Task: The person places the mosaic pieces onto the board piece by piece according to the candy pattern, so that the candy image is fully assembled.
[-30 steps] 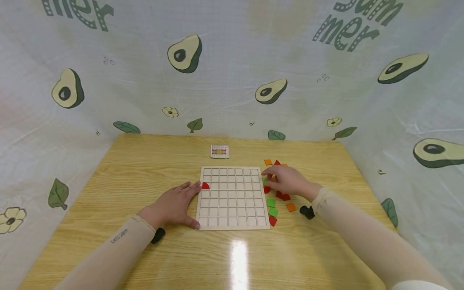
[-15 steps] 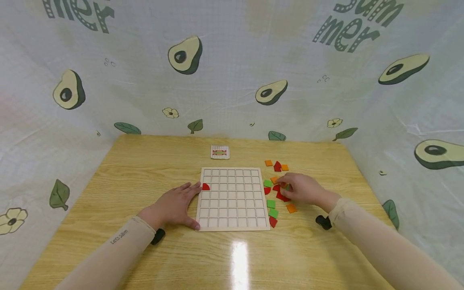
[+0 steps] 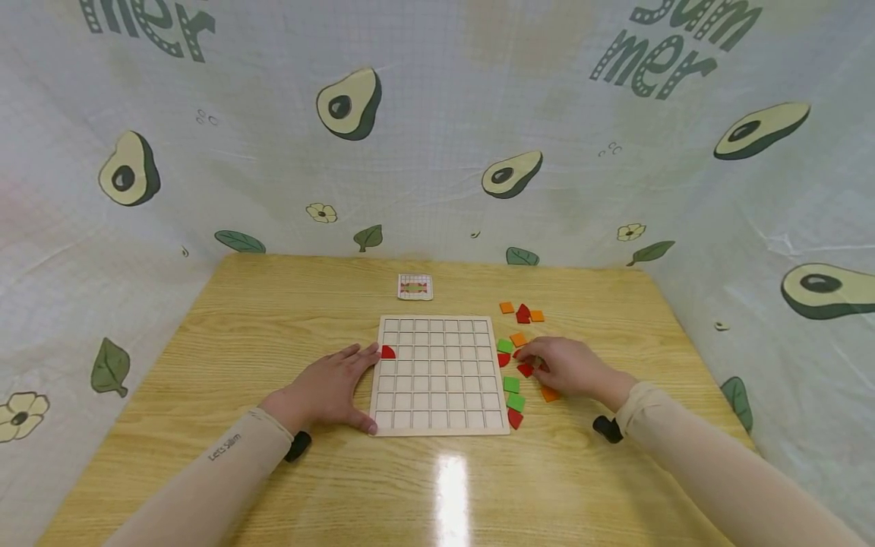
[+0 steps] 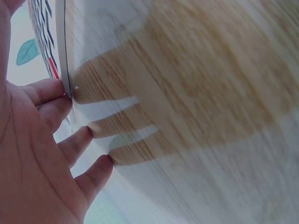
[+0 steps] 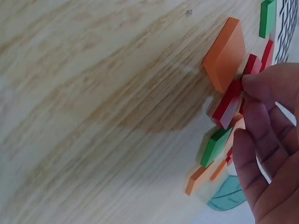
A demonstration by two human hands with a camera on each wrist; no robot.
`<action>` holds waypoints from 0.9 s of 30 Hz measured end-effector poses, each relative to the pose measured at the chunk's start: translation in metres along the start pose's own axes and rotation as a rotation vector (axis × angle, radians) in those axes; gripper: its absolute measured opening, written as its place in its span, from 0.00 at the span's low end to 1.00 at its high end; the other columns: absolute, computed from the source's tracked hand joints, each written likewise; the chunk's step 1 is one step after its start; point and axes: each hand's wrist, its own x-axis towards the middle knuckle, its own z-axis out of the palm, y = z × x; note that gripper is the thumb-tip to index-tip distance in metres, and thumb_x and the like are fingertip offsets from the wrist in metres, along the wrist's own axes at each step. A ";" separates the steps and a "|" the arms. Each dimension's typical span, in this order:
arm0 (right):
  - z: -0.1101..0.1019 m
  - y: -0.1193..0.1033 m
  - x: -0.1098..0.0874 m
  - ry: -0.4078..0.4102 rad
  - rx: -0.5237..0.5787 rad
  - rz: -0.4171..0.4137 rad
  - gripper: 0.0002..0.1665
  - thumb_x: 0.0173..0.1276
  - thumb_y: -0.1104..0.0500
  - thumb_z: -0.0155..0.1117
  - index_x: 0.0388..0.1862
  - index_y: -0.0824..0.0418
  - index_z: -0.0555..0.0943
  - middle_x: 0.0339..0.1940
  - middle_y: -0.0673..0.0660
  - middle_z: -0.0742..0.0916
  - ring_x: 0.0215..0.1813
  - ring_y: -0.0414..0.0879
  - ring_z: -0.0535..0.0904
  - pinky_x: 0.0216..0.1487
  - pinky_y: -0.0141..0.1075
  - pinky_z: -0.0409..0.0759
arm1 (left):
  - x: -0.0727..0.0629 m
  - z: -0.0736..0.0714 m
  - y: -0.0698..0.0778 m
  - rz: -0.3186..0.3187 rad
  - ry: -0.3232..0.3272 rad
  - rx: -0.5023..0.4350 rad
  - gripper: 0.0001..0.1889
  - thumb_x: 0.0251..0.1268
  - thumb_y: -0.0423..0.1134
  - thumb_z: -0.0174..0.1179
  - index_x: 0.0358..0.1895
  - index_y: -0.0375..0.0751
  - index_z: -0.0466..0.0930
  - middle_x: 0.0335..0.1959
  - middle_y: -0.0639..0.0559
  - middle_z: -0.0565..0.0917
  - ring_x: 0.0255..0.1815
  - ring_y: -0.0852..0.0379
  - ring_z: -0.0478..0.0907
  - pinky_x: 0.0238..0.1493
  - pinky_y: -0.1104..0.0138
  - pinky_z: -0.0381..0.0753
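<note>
In the head view my left hand (image 3: 330, 390) rests at the left edge of the wooden grid board (image 3: 437, 380), fingers spread, with fingertips and thumb against the rim. In the left wrist view its fingertips (image 4: 56, 88) meet the board's edge. One red quarter-circle tile (image 3: 388, 352) sits in a left-hand cell. To the right of the board, my right hand (image 3: 570, 366) is bent low among the loose tiles. Its thumb and index finger pinch a red tile (image 5: 227, 103), seen from the right wrist. Another red tile (image 3: 525, 370) lies just beside the fingertips.
Several loose tiles lie along the board's right side, among them a green square (image 3: 511, 384), an orange square (image 3: 549, 394) and a red wedge (image 3: 515, 418). Behind the board is a small pattern card (image 3: 415, 287). A printed cloth (image 3: 437, 137) hangs around the wooden table (image 3: 307, 486).
My right hand has left the green tile near the board's edge, moved right, then slightly down onto the red tiles. My left hand stays put on the board.
</note>
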 end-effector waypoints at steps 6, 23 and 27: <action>0.002 -0.001 0.000 0.002 -0.034 0.003 0.19 0.61 0.51 0.75 0.51 0.53 0.86 0.44 0.47 0.84 0.34 0.38 0.74 0.35 0.36 0.76 | 0.000 0.002 -0.001 -0.004 0.002 0.000 0.67 0.36 0.80 0.66 0.79 0.42 0.57 0.80 0.50 0.54 0.78 0.40 0.50 0.70 0.44 0.59; 0.003 -0.005 -0.004 0.007 -0.090 0.025 0.12 0.63 0.52 0.73 0.45 0.51 0.87 0.39 0.46 0.81 0.29 0.37 0.71 0.30 0.32 0.74 | -0.001 0.002 0.000 0.010 0.015 0.000 0.67 0.36 0.80 0.66 0.78 0.41 0.57 0.80 0.49 0.54 0.78 0.40 0.51 0.70 0.43 0.59; 0.004 -0.004 -0.005 0.018 -0.080 0.018 0.12 0.63 0.53 0.73 0.45 0.51 0.87 0.40 0.46 0.81 0.29 0.37 0.71 0.30 0.32 0.74 | -0.001 0.002 0.000 0.019 0.016 -0.001 0.66 0.37 0.79 0.67 0.78 0.41 0.57 0.80 0.49 0.54 0.78 0.39 0.51 0.70 0.43 0.59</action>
